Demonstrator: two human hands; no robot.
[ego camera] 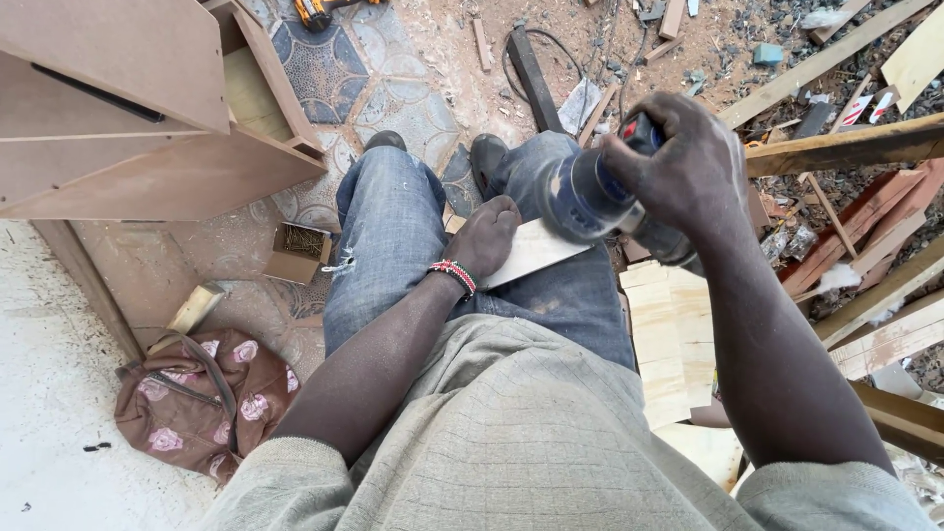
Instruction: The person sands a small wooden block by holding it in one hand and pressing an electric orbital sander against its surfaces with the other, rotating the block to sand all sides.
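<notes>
A small pale wooden board [531, 252] is laid across the lap, on the right thigh of the blue jeans [393, 236]; it is pressed down by the left hand [489, 236], whose grip is flat and closed onto the board's near end, fingers curled over it; a beaded wristband [454, 276] is worn at that wrist. A blue power sander [590, 202] is held by the right hand [683, 167], the grip wrapped fully around its top; the tool's front end is set against the far part of the board, its outline blurred. Just beside the right thigh a stack of pale wood pieces [669, 324] is seen; further right, loose timber offcuts [865, 246] are scattered over dusty ground. At the left a brown cabinet [147, 128] stands on the patterned floor; near it a small cardboard box [298, 253] of screws and a brown flowered bag [202, 398] are placed.
</notes>
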